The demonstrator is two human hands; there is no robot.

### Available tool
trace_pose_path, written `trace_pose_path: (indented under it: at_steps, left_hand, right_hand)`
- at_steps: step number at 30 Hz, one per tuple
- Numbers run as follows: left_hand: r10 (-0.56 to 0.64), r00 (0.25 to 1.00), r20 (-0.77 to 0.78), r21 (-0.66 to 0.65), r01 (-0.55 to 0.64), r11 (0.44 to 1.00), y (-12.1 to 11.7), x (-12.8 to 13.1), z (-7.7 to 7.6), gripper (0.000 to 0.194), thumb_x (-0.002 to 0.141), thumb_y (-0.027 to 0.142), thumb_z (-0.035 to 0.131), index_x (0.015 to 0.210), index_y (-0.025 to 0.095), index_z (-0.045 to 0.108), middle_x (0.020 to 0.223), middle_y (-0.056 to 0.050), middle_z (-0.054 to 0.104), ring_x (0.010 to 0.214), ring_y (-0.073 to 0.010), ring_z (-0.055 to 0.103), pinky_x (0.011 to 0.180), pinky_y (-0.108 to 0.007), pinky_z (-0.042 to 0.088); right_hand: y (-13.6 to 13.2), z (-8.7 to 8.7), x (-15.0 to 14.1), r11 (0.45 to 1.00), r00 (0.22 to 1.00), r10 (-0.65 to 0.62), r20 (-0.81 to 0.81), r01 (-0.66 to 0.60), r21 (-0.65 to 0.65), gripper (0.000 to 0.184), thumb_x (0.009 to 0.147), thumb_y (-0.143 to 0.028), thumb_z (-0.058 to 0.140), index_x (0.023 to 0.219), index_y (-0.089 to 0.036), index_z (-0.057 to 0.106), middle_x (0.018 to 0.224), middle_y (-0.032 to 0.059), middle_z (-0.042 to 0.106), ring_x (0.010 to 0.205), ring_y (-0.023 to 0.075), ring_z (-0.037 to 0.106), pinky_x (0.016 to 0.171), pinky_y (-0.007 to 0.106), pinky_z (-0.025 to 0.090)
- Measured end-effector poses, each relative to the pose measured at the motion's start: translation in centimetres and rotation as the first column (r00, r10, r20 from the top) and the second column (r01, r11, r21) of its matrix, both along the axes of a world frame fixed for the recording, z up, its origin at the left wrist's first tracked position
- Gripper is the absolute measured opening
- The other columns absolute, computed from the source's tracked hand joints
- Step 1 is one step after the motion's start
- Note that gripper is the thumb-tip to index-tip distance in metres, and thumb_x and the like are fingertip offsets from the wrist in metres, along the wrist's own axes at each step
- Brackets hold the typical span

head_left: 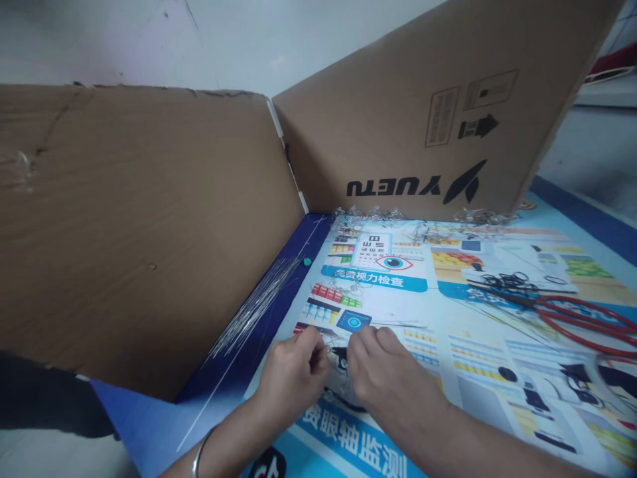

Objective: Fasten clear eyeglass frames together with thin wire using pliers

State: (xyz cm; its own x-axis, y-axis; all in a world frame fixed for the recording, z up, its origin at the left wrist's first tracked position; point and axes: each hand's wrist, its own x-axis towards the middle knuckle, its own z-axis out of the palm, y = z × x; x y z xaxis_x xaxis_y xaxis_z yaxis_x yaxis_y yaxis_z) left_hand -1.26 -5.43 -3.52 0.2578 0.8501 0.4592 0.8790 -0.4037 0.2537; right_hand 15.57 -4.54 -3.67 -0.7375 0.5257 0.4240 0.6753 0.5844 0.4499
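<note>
My left hand [294, 367] is closed, thumb and fingertips pinched together, low in the middle of the view. Close beside it, my right hand [387, 367] is curled shut with the knuckles up. In the narrow gap between them shows a small black pointed piece [340, 353], its tip towards my left fingers. Some clear, thin material [339, 384] lies just below it, too blurred to name. What each hand pinches is hidden by the fingers. Both hands are low over the printed table cover [371, 411].
Cardboard panels [149, 232] stand at the left and back. Thin metal wires [253, 309] lie along the left panel. Clear tangled pieces [371, 214] line the back panel. At right are black rings [507, 282] and red-handled scissors [560, 312]. A green bit [307, 262] lies near the corner.
</note>
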Motion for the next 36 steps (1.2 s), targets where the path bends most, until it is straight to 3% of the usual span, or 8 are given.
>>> trace_pose_path:
  at_steps: [10, 21, 28, 36]
  left_hand:
    - [0.027, 0.984, 0.176, -0.12, -0.006, 0.993, 0.54, 0.2, 0.36, 0.011, 0.073, 0.013, 0.045, 0.062, 0.018, 0.046, 0.048, 0.005, 0.047, 0.041, -0.0066, 0.042, 0.042, -0.016, 0.034]
    - [0.023, 0.974, 0.226, -0.157, 0.013, 0.988, 0.59, 0.17, 0.22, 0.011, 0.072, 0.013, 0.047, 0.062, 0.017, 0.046, 0.048, 0.005, 0.046, 0.043, -0.0065, 0.042, 0.043, -0.016, 0.034]
    - [0.017, 0.989, 0.148, -0.161, 0.007, 0.987, 0.49, 0.09, 0.4, 0.01, 0.071, 0.01, 0.045, 0.065, 0.018, 0.048, 0.053, 0.004, 0.051, 0.045, -0.0077, 0.045, 0.046, -0.017, 0.036]
    - [-0.119, 0.992, 0.031, -0.096, 0.121, 0.988, 0.21, 0.0, 0.18, 0.014, 0.067, 0.005, 0.042, 0.066, 0.017, 0.048, 0.057, 0.002, 0.055, 0.05, -0.0098, 0.051, 0.05, -0.019, 0.037]
  right_hand:
    - [-0.1, -0.5, -0.07, 1.0, 1.0, -0.01, -0.021, 0.01, -0.007, 0.014, 0.071, -0.014, 0.057, 0.077, -0.013, 0.068, 0.068, 0.0088, 0.056, 0.071, 0.0252, 0.046, 0.065, 0.04, 0.029]
    - [0.03, -0.38, 0.09, 1.0, 0.998, 0.006, -0.057, -0.007, -0.018, 0.01, 0.069, -0.011, 0.058, 0.073, -0.013, 0.067, 0.065, 0.0073, 0.054, 0.067, 0.0229, 0.045, 0.062, 0.038, 0.029]
    - [0.3, -0.33, 0.08, 1.0, 0.997, 0.017, -0.072, -0.018, -0.015, 0.004, 0.071, -0.015, 0.062, 0.071, -0.013, 0.065, 0.063, 0.0067, 0.054, 0.066, 0.0214, 0.044, 0.061, 0.037, 0.028]
    - [0.48, -0.12, 0.32, 0.998, 0.996, 0.022, -0.09, -0.027, -0.053, 0.009, 0.077, -0.016, 0.059, 0.068, -0.016, 0.06, 0.062, 0.0045, 0.052, 0.065, 0.0195, 0.044, 0.061, 0.036, 0.027]
